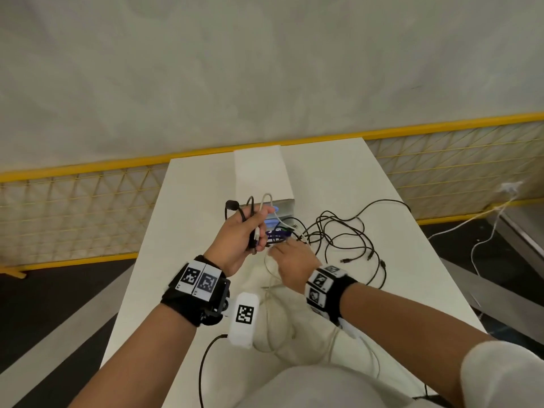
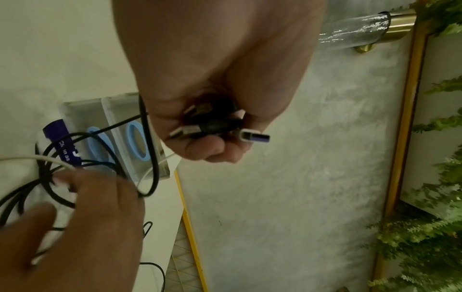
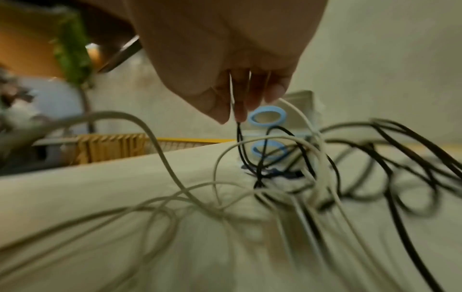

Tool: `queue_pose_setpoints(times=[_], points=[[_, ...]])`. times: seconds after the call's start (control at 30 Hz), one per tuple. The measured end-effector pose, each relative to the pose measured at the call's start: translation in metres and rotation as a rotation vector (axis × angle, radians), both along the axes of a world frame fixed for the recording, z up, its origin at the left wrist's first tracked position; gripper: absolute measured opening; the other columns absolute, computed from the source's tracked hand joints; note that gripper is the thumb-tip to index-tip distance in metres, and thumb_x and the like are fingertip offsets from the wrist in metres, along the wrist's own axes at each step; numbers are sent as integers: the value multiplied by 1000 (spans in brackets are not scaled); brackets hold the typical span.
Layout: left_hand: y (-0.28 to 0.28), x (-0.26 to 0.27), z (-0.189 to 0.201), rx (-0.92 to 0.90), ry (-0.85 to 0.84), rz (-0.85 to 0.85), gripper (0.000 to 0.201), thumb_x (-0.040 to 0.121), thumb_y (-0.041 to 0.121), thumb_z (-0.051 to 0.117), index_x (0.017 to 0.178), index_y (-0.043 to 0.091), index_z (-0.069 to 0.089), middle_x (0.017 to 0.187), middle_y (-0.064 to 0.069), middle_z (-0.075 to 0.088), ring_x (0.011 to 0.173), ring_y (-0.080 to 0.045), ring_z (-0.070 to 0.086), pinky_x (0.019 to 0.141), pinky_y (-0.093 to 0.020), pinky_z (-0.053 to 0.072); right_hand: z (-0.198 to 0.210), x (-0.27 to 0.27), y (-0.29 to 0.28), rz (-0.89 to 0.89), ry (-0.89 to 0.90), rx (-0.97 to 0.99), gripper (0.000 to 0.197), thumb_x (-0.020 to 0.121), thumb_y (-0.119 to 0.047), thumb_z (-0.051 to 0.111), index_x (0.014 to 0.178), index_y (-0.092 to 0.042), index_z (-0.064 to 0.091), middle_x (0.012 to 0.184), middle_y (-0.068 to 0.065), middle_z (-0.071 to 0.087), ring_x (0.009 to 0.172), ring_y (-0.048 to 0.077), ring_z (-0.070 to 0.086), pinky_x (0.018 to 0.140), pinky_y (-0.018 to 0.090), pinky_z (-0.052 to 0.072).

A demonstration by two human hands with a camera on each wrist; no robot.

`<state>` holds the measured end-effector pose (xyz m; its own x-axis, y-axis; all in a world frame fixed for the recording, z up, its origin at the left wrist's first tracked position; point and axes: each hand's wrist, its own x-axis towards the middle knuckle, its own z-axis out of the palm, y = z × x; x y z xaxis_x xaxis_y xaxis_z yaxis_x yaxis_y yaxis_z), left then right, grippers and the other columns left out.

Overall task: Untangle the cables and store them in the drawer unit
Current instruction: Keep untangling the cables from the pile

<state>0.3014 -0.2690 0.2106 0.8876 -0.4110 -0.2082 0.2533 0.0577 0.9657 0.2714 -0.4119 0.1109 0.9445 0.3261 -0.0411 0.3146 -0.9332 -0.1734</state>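
- The left hand [image 1: 238,237] is raised above the middle of the white surface [image 1: 338,178], its grip curled round a bunch of cable ends
- In the left wrist view, a white plug [image 2: 252,136] with a purple tongue, a silver plug [image 2: 185,132] and black plug bodies stick out of that fist
- Loops of black and white cable rise above the left fingers [image 1: 260,214] in the head view
- The right hand [image 1: 294,260] is low over the surface, just right of the left hand, fingers pointing down into the tangle
- In the right wrist view, the right fingertips [image 3: 240,112] pinch a thin black cable [image 3: 240,142], which runs down into the knot
- The black cables [image 1: 347,231] lie in loose loops on the right half of the surface, with plug ends near the right edge
- The white cables [image 1: 273,304] trail from the knot towards the near edge, under the right wrist
- The drawer unit [image 1: 259,172] stands at the middle of the far edge; its front, with two blue ring handles [image 3: 267,116], faces the person
- Cables hang in front of both handles
- A purple-and-white pack [image 2: 63,142] lies on the surface just before the unit, under the knot
- Yellow mesh fencing [image 1: 73,207] runs beyond the far edge
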Motion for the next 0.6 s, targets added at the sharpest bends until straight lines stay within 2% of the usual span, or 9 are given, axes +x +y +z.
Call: queue_pose_setpoints(times=[0.07, 0.1, 0.13, 0.2, 0.27, 0.37, 0.43, 0.53, 0.6], points=[[3, 0, 1, 5, -7, 4, 19, 98, 24, 51, 101, 19, 69, 57, 2, 46, 51, -15, 41, 51, -27, 27, 1, 16, 12, 27, 124, -152, 66, 86, -13, 50, 147, -12, 24, 150, 12, 32, 137, 33, 30, 114, 46, 25], [4, -1, 1, 6, -6, 6, 19, 97, 24, 52, 101, 19, 69, 58, 2, 46, 50, -15, 41, 50, -25, 28, -2, 24, 14, -10, 195, -207, 69, 89, -16, 48, 150, -14, 16, 154, 12, 27, 140, 34, 24, 116, 47, 21], [5, -1, 1, 10, -7, 8, 18, 97, 25, 52, 101, 20, 69, 59, 2, 45, 50, -14, 41, 49, -24, 29, -7, 30, 13, -60, 236, -240, 67, 90, -18, 45, 150, -14, 15, 153, 13, 28, 140, 35, 23, 115, 47, 20], [6, -1, -1, 29, -11, 11, 19, 97, 27, 53, 103, 19, 68, 60, 2, 46, 50, -15, 42, 49, -25, 28, -12, 37, 8, -109, 232, -299, 51, 91, -22, 42, 141, -14, 35, 142, 12, 46, 132, 33, 31, 110, 46, 25], [9, 0, -4, 34, -4, 16, 20, 97, 28, 52, 103, 17, 67, 61, 1, 49, 52, -16, 44, 51, -27, 28, -10, 37, 0, -43, 143, -279, 35, 93, -27, 42, 121, -13, 56, 127, 8, 58, 122, 30, 38, 104, 43, 30], [15, 1, -9, 5, 54, 22, 16, 98, 24, 49, 98, 13, 61, 70, -5, 60, 60, -20, 60, 55, -27, 46, 9, 25, -9, 107, 123, 47, 32, 97, -28, 44, 97, -5, 66, 102, 11, 66, 100, 29, 52, 82, 32, 39], [17, 2, -13, -13, 96, 12, 14, 99, 22, 47, 96, 14, 58, 82, -6, 69, 73, -21, 69, 68, -31, 55, 26, 12, -19, 72, 238, 248, 27, 96, -25, 49, 91, -6, 67, 91, 9, 66, 80, 19, 52, 71, 25, 33], [15, 5, -17, 1, 82, -13, 17, 100, 21, 44, 102, 14, 59, 86, -4, 72, 83, -20, 70, 75, -33, 55, 58, -9, -44, -45, 388, 563, 10, 90, -23, 60, 83, -22, 67, 80, -2, 62, 73, 9, 51, 71, 23, 38], [12, 6, -18, 21, 56, -34, 20, 101, 21, 43, 105, 15, 61, 81, -2, 69, 85, -19, 70, 74, -31, 55, 87, -24, -57, -98, 427, 842, 6, 84, -20, 64, 80, -23, 67, 77, -4, 66, 72, 4, 57, 73, 18, 45]])
